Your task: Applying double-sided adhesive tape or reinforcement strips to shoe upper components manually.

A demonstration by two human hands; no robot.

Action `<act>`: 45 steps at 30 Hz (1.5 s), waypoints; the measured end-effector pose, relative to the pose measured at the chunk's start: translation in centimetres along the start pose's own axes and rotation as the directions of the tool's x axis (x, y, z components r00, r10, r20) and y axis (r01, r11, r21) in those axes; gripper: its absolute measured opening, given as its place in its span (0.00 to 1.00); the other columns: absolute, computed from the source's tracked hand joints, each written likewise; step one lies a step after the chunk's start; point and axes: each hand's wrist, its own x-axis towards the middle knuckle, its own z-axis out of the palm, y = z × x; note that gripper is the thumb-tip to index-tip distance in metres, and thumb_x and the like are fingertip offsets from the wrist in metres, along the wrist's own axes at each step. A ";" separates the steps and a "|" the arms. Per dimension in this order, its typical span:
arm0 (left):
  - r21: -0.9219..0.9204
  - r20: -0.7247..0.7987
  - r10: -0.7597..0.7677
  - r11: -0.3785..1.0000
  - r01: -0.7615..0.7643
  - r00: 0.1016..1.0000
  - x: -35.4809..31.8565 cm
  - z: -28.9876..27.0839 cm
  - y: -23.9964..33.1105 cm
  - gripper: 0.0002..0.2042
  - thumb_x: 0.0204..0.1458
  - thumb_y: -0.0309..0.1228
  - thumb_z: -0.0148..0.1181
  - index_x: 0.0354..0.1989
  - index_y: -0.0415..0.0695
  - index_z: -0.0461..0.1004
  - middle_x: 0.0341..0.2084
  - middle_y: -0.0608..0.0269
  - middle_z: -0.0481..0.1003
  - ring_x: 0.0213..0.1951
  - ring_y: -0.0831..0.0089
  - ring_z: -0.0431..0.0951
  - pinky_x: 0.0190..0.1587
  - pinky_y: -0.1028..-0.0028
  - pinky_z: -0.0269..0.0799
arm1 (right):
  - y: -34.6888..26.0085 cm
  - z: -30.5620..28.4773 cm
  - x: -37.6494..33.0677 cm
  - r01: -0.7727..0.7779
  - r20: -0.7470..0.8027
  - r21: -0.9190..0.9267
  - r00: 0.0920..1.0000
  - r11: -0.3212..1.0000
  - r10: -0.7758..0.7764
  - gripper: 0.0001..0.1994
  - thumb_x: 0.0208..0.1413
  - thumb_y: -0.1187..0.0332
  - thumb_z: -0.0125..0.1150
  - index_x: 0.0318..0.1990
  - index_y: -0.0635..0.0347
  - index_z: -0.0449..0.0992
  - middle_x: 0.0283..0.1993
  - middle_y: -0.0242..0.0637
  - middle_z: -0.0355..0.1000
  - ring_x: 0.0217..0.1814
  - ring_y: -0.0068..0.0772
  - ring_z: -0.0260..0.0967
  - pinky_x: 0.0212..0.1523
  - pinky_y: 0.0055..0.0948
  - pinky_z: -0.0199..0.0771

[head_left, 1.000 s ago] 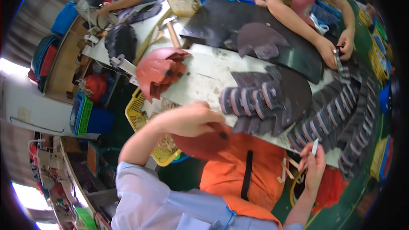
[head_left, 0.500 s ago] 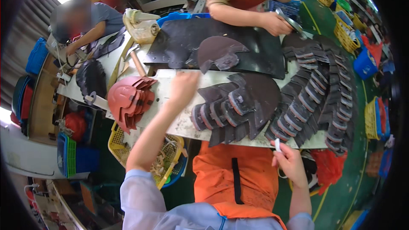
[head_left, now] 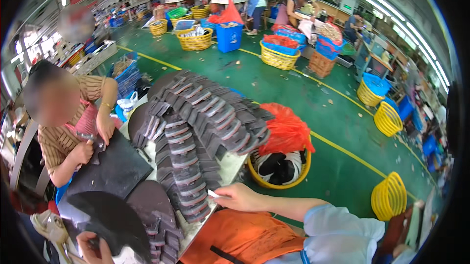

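While gripping a black curved piece (head_left: 110, 217) with thumb and fingers of the left hand (head_left: 94, 248) at lower left of the frame, also clamping a small white object (head_left: 212, 194) in the curled fingers of the right hand (head_left: 240, 197), just below centre. Holding it near overlapping dark pieces (head_left: 183, 176) on a pale table (head_left: 231, 165) at centre, above an orange apron (head_left: 240, 229) at the bottom. Close also to a yellow basket (head_left: 280, 184) right of centre.

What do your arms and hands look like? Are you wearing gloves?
No gloves: my left hand and right hand are both bare. My right sleeve is pale blue, loose and puffy, leaving the forearm bare. My left sleeve is out of view.
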 end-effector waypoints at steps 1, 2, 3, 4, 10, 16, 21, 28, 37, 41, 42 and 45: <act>0.109 0.179 0.139 0.981 -0.160 0.974 0.4 1.3 1.1 0.17 0.44 0.11 0.51 0.42 0.40 0.68 0.37 0.67 0.65 0.40 0.77 0.67 0.49 0.80 0.62 | -0.8 -0.8 0.0 -0.031 -0.028 -0.051 0.999 0.998 0.029 0.13 0.64 0.62 0.58 0.47 0.60 0.78 0.31 0.48 0.74 0.32 0.45 0.75 0.34 0.38 0.72; 0.036 0.372 0.079 0.994 -0.099 0.925 0.7 2.9 1.7 0.16 0.43 0.11 0.51 0.42 0.40 0.69 0.36 0.66 0.67 0.40 0.76 0.69 0.48 0.79 0.64 | -0.9 -0.9 0.0 -0.034 -0.049 -0.058 0.998 0.998 0.031 0.13 0.64 0.62 0.58 0.47 0.60 0.78 0.31 0.48 0.74 0.32 0.45 0.75 0.34 0.38 0.72; -0.016 0.551 0.028 1.000 -0.023 0.834 1.1 4.6 1.8 0.16 0.42 0.12 0.51 0.41 0.40 0.70 0.36 0.65 0.68 0.40 0.75 0.70 0.47 0.77 0.66 | -0.9 -0.9 0.0 0.016 -0.102 -0.112 0.994 0.994 -0.028 0.13 0.64 0.64 0.59 0.49 0.61 0.79 0.35 0.46 0.76 0.34 0.43 0.76 0.36 0.35 0.73; 0.055 0.714 0.022 0.995 -0.087 0.700 1.6 6.1 1.4 0.15 0.43 0.12 0.52 0.40 0.41 0.72 0.34 0.62 0.70 0.39 0.71 0.72 0.45 0.74 0.68 | -1.0 -1.0 0.2 0.072 -0.142 -0.162 0.985 0.984 -0.096 0.13 0.64 0.66 0.59 0.51 0.61 0.79 0.39 0.44 0.78 0.37 0.40 0.78 0.38 0.32 0.75; 0.376 0.783 0.159 0.650 -0.660 0.602 -0.9 14.8 -3.4 0.07 0.45 0.19 0.57 0.32 0.42 0.76 0.40 0.55 0.75 0.47 0.51 0.76 0.51 0.56 0.70 | -2.9 0.6 -0.7 0.240 -0.049 -0.218 0.965 0.946 -0.257 0.09 0.62 0.66 0.59 0.44 0.59 0.79 0.37 0.38 0.76 0.35 0.44 0.76 0.34 0.38 0.76; 0.113 0.470 0.330 0.897 -0.427 0.818 -9.4 16.3 0.1 0.16 0.42 0.25 0.71 0.42 0.40 0.81 0.42 0.55 0.80 0.44 0.58 0.80 0.50 0.62 0.73 | -2.6 3.4 -0.5 0.487 0.114 -0.285 0.872 0.826 -0.475 0.09 0.52 0.69 0.63 0.40 0.57 0.76 0.36 0.38 0.69 0.33 0.44 0.74 0.32 0.40 0.76; 0.149 0.178 0.571 0.790 -0.595 0.802 -10.0 16.5 -1.4 0.12 0.41 0.23 0.72 0.37 0.40 0.82 0.40 0.57 0.82 0.38 0.62 0.83 0.41 0.67 0.77 | -3.8 3.6 0.0 0.285 0.191 0.032 0.939 0.958 -0.285 0.10 0.56 0.73 0.64 0.45 0.62 0.77 0.37 0.45 0.73 0.38 0.46 0.75 0.36 0.35 0.74; 0.168 0.195 0.453 0.858 -0.485 0.870 -11.1 14.8 -3.9 0.18 0.43 0.24 0.71 0.46 0.40 0.80 0.42 0.55 0.81 0.42 0.58 0.81 0.45 0.64 0.76 | -3.7 3.7 0.7 -0.014 0.265 0.088 0.964 0.996 -0.010 0.08 0.56 0.72 0.67 0.42 0.63 0.81 0.30 0.36 0.75 0.29 0.22 0.71 0.32 0.25 0.71; 0.842 0.463 0.089 0.267 -0.469 0.882 -5.1 11.9 -10.2 0.27 0.59 0.45 0.59 0.60 0.37 0.72 0.61 0.48 0.70 0.64 0.50 0.67 0.68 0.52 0.57 | -1.5 1.7 -4.6 0.003 -0.027 -0.178 1.000 0.984 -0.008 0.11 0.59 0.59 0.61 0.38 0.58 0.79 0.34 0.44 0.77 0.39 0.51 0.76 0.36 0.46 0.74; 0.515 0.528 0.412 0.540 -0.666 0.742 -4.7 13.4 -12.1 0.32 0.49 0.54 0.68 0.51 0.39 0.72 0.50 0.39 0.74 0.56 0.48 0.73 0.63 0.43 0.59 | 0.3 -3.5 -14.9 -0.233 -0.357 -0.243 0.924 0.942 0.137 0.09 0.62 0.64 0.57 0.43 0.58 0.79 0.36 0.43 0.77 0.40 0.50 0.76 0.38 0.44 0.74; 0.511 0.503 0.243 0.690 -0.513 0.829 -5.2 13.2 -10.1 0.27 0.50 0.46 0.71 0.48 0.37 0.73 0.46 0.40 0.76 0.50 0.45 0.75 0.56 0.53 0.69 | 0.6 -4.4 -17.3 -0.285 -0.460 -0.222 0.874 0.932 0.158 0.09 0.62 0.65 0.57 0.44 0.57 0.79 0.37 0.43 0.78 0.40 0.50 0.76 0.39 0.44 0.74; 0.068 0.561 0.077 0.988 -0.138 0.825 -2.8 12.3 -12.9 0.17 0.48 0.28 0.71 0.43 0.32 0.73 0.39 0.45 0.77 0.40 0.59 0.77 0.45 0.62 0.75 | 1.0 -6.3 -24.6 -0.508 -0.700 -0.072 0.639 0.858 0.319 0.10 0.61 0.64 0.57 0.46 0.53 0.80 0.39 0.43 0.78 0.42 0.49 0.76 0.41 0.45 0.75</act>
